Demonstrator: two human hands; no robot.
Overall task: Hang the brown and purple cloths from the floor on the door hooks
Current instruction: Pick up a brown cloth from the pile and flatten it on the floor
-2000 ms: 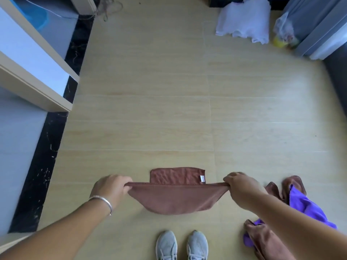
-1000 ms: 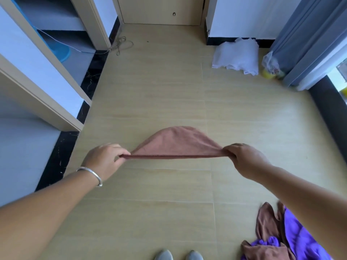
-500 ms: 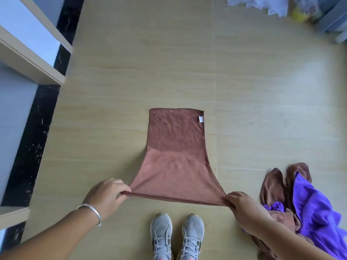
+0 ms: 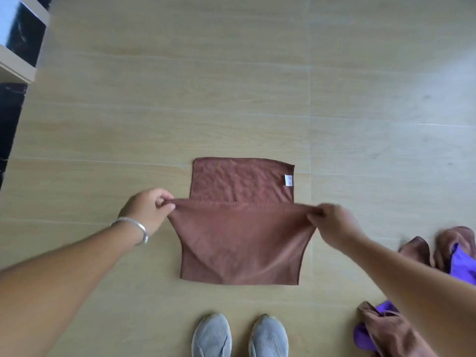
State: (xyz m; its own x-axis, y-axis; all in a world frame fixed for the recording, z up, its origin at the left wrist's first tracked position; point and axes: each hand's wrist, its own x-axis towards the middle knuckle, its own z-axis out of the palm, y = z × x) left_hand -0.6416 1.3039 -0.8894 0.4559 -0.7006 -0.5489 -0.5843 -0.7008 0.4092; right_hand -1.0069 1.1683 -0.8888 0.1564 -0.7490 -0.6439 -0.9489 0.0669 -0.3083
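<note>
A brown cloth [image 4: 242, 240] lies on the wooden floor in front of me, its near part doubled over toward the far part. My left hand [image 4: 148, 208] pinches the left corner of the raised edge. My right hand [image 4: 332, 222] pinches the right corner, so the edge is stretched between them. A small white label sits on the cloth's far right side. At the lower right a heap of brown cloths [image 4: 386, 333] and purple cloths [image 4: 463, 266] lies on the floor, partly hidden by my right arm. No door hooks are in view.
My two grey shoes [image 4: 239, 336] stand just behind the cloth. A white ledge and a black strip [image 4: 18, 47] run along the left edge. Bare wooden floor [image 4: 257, 86] stretches beyond the cloth.
The cloth was lifted and shaken, then laid out flat. Since half a second ago both hands have carried its near edge forward over the cloth, folding it toward the far edge.
</note>
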